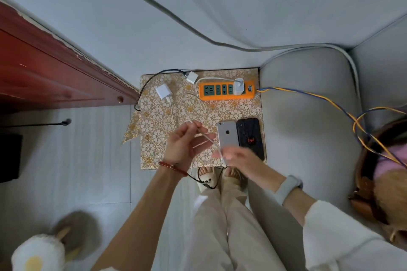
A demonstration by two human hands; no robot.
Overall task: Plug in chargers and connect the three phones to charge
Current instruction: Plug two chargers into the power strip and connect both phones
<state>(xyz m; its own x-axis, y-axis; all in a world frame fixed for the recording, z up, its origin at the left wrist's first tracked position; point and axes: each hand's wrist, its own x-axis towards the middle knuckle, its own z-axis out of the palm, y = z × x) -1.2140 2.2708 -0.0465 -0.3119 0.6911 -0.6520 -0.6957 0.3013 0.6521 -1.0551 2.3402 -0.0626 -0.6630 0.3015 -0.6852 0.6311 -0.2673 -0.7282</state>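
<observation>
While a thin white charging cable [206,136] runs between both hands, the left hand [187,144] pinches it between thumb and fingertips, palm turned up, with the other fingers loosely spread. The right hand [236,157] is blurred by motion; its fingers seem closed around the cable's lower end, though I cannot tell how firmly. Just beyond the right hand, and partly under it, a silver iPhone [228,134] lies face down on the table [242,108], touching a black phone with a red spider mark [250,136] on its right side. Only these two phones show. From the left hand the cable loops away across the floral gold tablecloth [154,138] toward a white charger [163,91] lying loose farther out, to the left. Beyond that, a second white charger [192,77] with a black cable [152,79] also lies unplugged. Farther out from the right hand sits an orange power strip [226,90], with a third white charger [238,86] plugged in near its right end. A blue and yellow cord [308,94] leaves the strip and crosses the grey sofa cushion [308,138] to the right. The left wrist wears a red bracelet [172,168], the right a grey band [288,185].
</observation>
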